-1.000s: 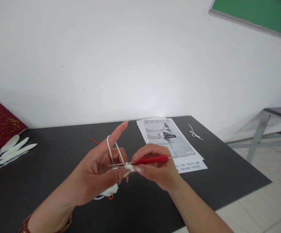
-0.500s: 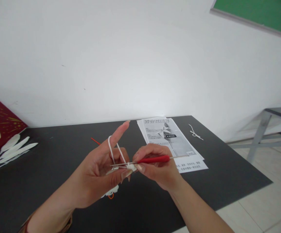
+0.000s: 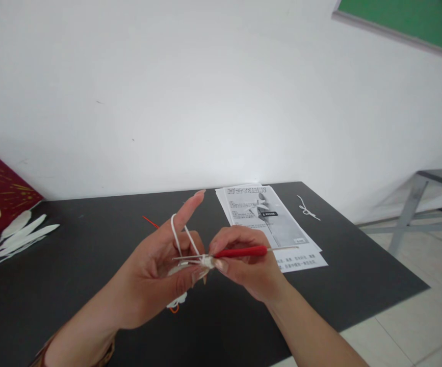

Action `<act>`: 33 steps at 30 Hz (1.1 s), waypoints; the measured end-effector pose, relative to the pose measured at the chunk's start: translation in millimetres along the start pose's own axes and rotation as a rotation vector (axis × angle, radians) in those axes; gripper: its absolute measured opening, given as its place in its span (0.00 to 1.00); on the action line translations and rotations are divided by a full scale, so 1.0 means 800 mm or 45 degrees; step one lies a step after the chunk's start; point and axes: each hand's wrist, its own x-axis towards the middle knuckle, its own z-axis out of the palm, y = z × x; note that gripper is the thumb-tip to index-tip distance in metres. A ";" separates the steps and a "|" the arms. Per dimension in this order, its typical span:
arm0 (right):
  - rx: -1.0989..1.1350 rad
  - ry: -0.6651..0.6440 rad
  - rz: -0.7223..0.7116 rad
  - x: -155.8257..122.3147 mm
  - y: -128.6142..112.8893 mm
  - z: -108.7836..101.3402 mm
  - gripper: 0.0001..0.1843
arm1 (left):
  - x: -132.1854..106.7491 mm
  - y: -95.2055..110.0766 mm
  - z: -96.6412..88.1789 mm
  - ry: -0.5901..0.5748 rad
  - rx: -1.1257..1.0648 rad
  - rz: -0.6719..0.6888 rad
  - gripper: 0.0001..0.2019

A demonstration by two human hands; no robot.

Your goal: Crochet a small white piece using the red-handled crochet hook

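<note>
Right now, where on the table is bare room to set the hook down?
Bare tabletop between the white petal pieces and the left hand, and at the front right corner past the printed sheets. Crowded under that hand: yarn.

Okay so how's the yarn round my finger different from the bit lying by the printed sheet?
The finger yarn is stretched taut from the left hand to the crochet hook, above the table; the loose scrap lies slack and kinked on it, touched by neither hand. Both are white.
</note>
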 end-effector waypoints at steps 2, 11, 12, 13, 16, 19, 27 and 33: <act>0.005 0.002 0.000 0.000 -0.001 0.000 0.08 | 0.000 0.000 0.000 -0.004 -0.007 0.014 0.37; -0.023 0.038 0.050 0.003 -0.003 0.004 0.07 | 0.000 -0.003 0.000 0.003 0.006 0.041 0.38; -0.018 0.041 0.052 0.003 -0.003 0.004 0.07 | 0.000 -0.003 0.001 0.001 0.002 0.040 0.38; -0.009 0.038 0.053 0.003 -0.002 0.004 0.06 | 0.000 -0.002 0.001 0.000 -0.004 0.039 0.38; 0.031 0.020 0.047 0.002 0.000 0.003 0.07 | -0.001 -0.001 0.002 0.008 -0.024 0.030 0.38; 0.043 0.015 0.046 0.000 0.001 0.002 0.07 | -0.002 -0.001 0.002 -0.004 -0.046 0.019 0.37; 0.078 -0.014 0.032 -0.001 0.003 0.000 0.06 | 0.000 -0.003 0.000 -0.017 -0.047 0.024 0.39; 0.058 -0.019 0.017 -0.002 0.003 0.000 0.06 | 0.000 -0.003 -0.001 -0.016 -0.064 0.018 0.39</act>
